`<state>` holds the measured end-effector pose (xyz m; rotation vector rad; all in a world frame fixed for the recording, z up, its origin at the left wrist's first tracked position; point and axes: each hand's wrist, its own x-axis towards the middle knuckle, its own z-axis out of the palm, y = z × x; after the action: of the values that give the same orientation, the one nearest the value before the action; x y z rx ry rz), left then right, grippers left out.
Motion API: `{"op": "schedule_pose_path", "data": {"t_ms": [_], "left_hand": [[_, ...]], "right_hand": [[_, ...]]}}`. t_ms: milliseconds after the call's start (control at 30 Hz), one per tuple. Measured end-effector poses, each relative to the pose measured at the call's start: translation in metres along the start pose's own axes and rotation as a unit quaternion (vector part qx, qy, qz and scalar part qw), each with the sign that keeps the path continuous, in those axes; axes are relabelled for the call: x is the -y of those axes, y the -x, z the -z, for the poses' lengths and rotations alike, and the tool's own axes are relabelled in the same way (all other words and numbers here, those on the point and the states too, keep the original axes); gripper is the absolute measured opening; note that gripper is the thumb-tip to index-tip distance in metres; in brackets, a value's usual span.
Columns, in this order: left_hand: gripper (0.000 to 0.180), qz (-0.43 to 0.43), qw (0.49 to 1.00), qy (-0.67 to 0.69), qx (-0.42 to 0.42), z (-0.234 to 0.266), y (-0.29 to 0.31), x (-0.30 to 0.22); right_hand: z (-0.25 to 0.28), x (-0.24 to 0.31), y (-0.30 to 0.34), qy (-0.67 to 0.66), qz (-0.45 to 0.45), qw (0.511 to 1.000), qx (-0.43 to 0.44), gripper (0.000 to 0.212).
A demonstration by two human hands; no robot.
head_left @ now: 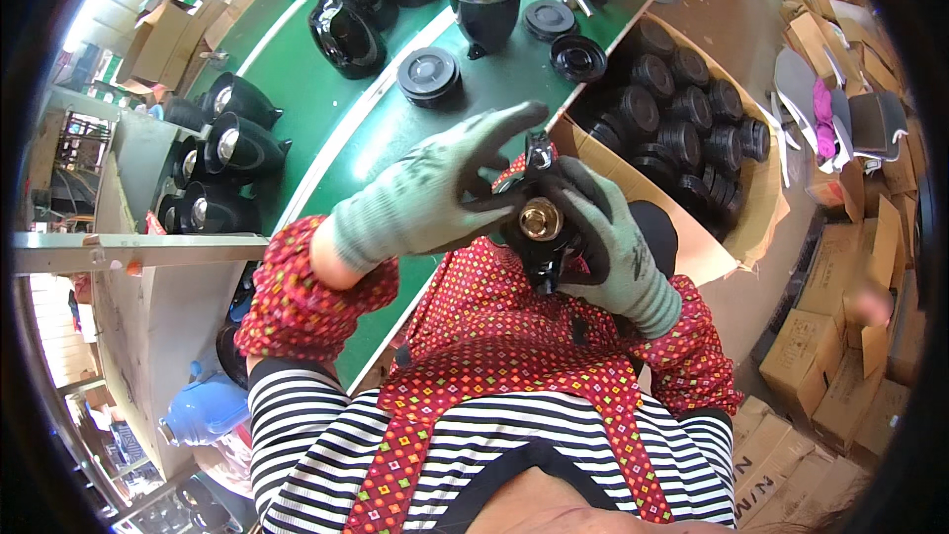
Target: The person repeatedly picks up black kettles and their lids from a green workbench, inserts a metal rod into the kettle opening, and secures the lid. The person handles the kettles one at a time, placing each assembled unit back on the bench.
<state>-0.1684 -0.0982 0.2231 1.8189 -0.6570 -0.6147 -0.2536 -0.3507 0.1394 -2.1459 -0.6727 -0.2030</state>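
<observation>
A: Where to find the pot [539,247]?

B: Up in the air, in front of the red apron [514,336], near the edge of the green counter [514,79]. Not resting on the counter, just held.

A: Held how?

B: Wrapped on one side by the right grip [611,242], bent tight round the black wall. Met on the other side by the left grip [450,173], with one finger [519,117] poking out straight. Cannot tell whether pinching there or only touching.

A: Heavy or light?

B: Probably light, being hollow. Likely hard and stiff too, with no squish.

A: Slippery?

B: Maybe a bit, being so smooth. Might scratch or crack in a fall, so best to go gently.

A: Best to hold where?

B: Round the fat sides, from left and right. Better not to hang on by the small bits at the ends.

A: And to look at?

B: Black and very shiny, like wet paint. Open, with a round mouth [541,219] facing up, gold and bright inside. Partly hidden, so hard to see the whole shape.
</observation>
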Motion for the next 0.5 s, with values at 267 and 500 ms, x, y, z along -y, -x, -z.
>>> {"op": "schedule_pose_path", "data": {"t_ms": [267, 500], "left_hand": [[0.091, -0.154, 0.935, -0.320, 0.015, -0.034, 0.018, 0.036], [0.072, -0.181, 0.952, -0.246, -0.019, -0.050, 0.005, 0.052]], "right_hand": [[0.017, 0.003, 0.003, 0.063, 0.008, 0.996, 0.056, 0.077], [0.020, 0.012, -0.007, 0.096, -0.008, 0.991, 0.090, 0.060]]}}
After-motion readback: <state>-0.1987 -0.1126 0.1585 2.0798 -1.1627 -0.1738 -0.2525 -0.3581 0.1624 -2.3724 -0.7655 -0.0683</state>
